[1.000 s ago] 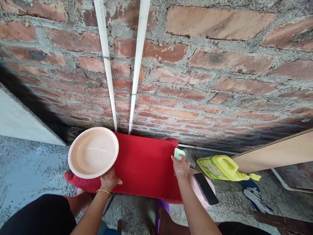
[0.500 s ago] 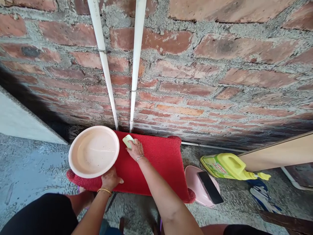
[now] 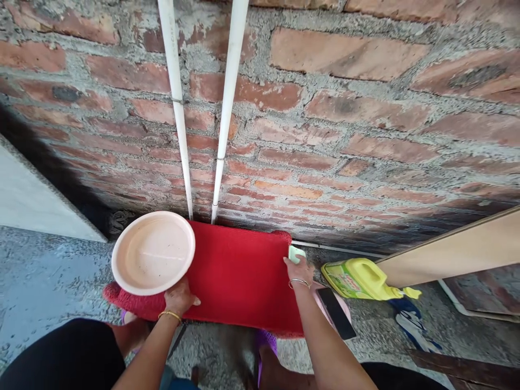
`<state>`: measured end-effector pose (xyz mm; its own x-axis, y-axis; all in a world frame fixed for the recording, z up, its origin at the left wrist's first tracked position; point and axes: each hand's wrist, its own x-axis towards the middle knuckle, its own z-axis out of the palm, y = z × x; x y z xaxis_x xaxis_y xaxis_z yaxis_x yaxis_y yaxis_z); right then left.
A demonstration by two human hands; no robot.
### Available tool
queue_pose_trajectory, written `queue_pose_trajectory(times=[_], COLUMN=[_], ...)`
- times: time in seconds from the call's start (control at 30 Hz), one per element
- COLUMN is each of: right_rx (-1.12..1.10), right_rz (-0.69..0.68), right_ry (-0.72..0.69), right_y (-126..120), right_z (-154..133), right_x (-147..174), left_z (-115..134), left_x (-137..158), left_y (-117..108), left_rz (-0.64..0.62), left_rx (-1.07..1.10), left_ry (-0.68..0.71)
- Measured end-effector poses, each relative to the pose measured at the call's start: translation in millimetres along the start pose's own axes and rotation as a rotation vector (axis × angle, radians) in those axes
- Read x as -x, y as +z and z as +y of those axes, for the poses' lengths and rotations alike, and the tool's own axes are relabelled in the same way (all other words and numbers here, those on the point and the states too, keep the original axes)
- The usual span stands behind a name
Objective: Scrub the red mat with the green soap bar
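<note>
A red textile mat [image 3: 239, 276] with shaggy rolled ends lies over a low support. At its left end sits a pale pink basin [image 3: 156, 254]. My left hand [image 3: 181, 298] rests on the mat's near edge, beside the basin's rim, thumb spread to the right and other fingertips partly hidden. My right hand [image 3: 299, 268] is at the mat's right end, fingers closed over a pale green scrub brush [image 3: 296, 253] with its flat back up. The brush's underside is hidden.
A brick wall [image 3: 300, 157] with two white pipes [image 3: 224, 119] rises behind the mat. To the right are a pink stool-like lid [image 3: 343, 306] bearing a black phone [image 3: 336, 313], a yellow jug [image 3: 361, 279], blue-white gloves [image 3: 414, 325] and a leaning board [image 3: 459, 244].
My right hand has slid the brush from beside the basin to the mat's far right end. My left hand stays at the near edge. The view has shifted slightly right.
</note>
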<state>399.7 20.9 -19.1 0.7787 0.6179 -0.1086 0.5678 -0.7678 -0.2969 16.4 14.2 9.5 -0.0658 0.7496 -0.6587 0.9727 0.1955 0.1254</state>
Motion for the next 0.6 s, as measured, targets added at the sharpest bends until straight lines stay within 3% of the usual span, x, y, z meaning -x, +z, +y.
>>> queue_pose_trajectory(times=[0.07,0.17,0.27,0.4,0.5,0.6], right_rx=[-0.024,-0.093,-0.111,0.03,0.112,0.136], right_rz=[0.04,0.027,-0.107,-0.288,-0.35,-0.346], right_ry=[0.0,-0.094,-0.346,-0.668,-0.765,-0.756], right_y=[0.3,16.9,45.1,76.9,85.6,80.3], right_z=[-5.4,-41.9,-95.5,-153.1,-169.7,-163.2], right_x=[12.2,51.3,108.2,176.0,195.2,184.2], left_z=[0.1,0.1,-0.5,-2.8,-4.7,-5.3], left_x=[2.4,5.3,7.0,5.5,1.7,-1.3], left_y=[-0.9,-3.2,-5.2,-3.9,-0.1,2.4], left_rz=[0.005,0.009,0.002,0.001,0.01,0.016], left_rx=[0.002,0.01,0.028,0.03,0.021,0.012], left_ry=[0.007,0.005,-0.005,0.005,0.011,0.012])
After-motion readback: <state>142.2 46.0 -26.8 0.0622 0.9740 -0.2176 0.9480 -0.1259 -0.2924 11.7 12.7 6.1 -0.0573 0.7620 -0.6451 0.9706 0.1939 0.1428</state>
